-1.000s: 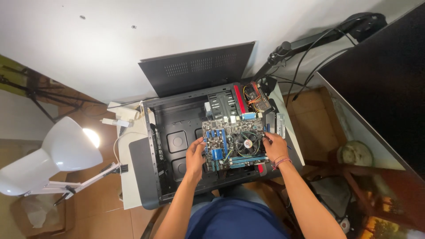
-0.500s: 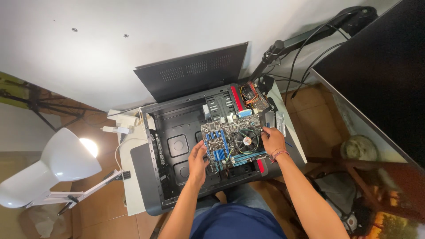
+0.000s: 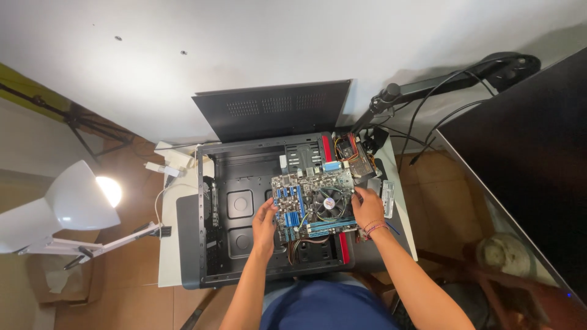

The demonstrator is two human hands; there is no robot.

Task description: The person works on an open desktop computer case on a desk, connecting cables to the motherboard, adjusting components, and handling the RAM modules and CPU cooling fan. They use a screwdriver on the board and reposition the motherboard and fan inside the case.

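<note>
A green motherboard [image 3: 309, 201] with blue slots and a round black cooler fan [image 3: 331, 203] hangs over the open black computer case [image 3: 235, 205], which lies on its side. My left hand [image 3: 265, 223] grips the board's left edge. My right hand [image 3: 369, 208] grips its right edge next to the fan. A bundle of coloured cables [image 3: 351, 153] sits at the case's far right corner.
The case's black side panel [image 3: 275, 110] leans against the white wall behind. A lit white desk lamp [image 3: 73, 205] stands at the left. A dark monitor [image 3: 526, 165] on a black arm [image 3: 440, 82] fills the right side. The white table [image 3: 168, 244] carries the case.
The board has shifted slightly within the case, with both hands still on its edges. The camera view has drifted a little, so the case sits lower in the picture.
</note>
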